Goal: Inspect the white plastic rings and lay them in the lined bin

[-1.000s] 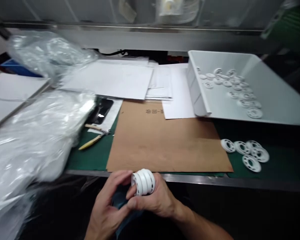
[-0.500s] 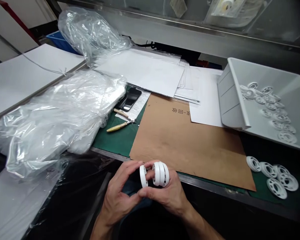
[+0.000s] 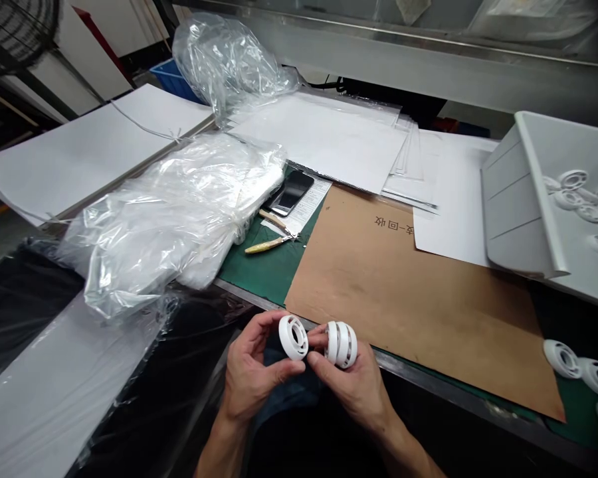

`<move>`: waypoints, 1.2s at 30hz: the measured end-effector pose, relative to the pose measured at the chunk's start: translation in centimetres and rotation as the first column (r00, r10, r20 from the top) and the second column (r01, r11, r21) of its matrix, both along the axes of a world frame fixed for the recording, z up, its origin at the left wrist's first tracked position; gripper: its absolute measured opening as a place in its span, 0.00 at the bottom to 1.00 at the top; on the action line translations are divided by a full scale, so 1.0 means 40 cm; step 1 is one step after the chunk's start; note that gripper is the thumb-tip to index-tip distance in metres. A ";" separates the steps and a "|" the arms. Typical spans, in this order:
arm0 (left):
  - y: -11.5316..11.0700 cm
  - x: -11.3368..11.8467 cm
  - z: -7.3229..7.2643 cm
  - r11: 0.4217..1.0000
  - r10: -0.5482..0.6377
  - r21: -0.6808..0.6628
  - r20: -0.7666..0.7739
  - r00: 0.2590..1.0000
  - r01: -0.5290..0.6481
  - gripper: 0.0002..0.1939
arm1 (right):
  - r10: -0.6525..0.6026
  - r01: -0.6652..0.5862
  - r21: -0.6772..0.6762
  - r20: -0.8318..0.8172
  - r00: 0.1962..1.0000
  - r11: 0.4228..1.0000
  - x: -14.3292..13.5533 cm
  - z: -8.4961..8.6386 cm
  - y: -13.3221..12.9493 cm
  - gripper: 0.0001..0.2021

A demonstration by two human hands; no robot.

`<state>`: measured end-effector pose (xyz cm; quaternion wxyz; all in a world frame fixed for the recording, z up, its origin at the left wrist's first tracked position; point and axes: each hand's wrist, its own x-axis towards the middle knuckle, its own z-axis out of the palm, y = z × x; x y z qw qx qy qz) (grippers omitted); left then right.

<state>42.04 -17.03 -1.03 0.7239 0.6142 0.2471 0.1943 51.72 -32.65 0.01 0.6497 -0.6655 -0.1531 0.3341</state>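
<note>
Between the thumb and fingers of my left hand (image 3: 253,362) is a white slotted plastic ring (image 3: 294,337), tilted so its open face shows. My right hand (image 3: 353,382) grips a short stack of similar white rings (image 3: 341,344), set face to face and seen edge-on. The two hands are close together in front of the table edge, with a small gap between the single ring and the stack. Fingers behind the stack are partly hidden. More loose white rings (image 3: 562,359) lie on the green mat at the right.
A brown cardboard sheet (image 3: 408,299) covers the middle of the table. At right stands a grey bin (image 3: 513,206) holding several rings. Yellow-handled pliers (image 3: 266,245), a phone (image 3: 292,192), plastic bags (image 3: 179,206) and white sheets (image 3: 323,136) occupy the left and back.
The single ring in my left hand has turned from edge-on to show its slotted face. The view has swung left, so the table things appear further right.
</note>
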 end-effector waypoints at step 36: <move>-0.036 -0.007 -0.008 0.912 -0.185 0.398 0.172 0.968 0.104 0.28 | -0.094 0.097 0.133 -0.024 0.995 0.986 0.000 0.014 -0.009 0.08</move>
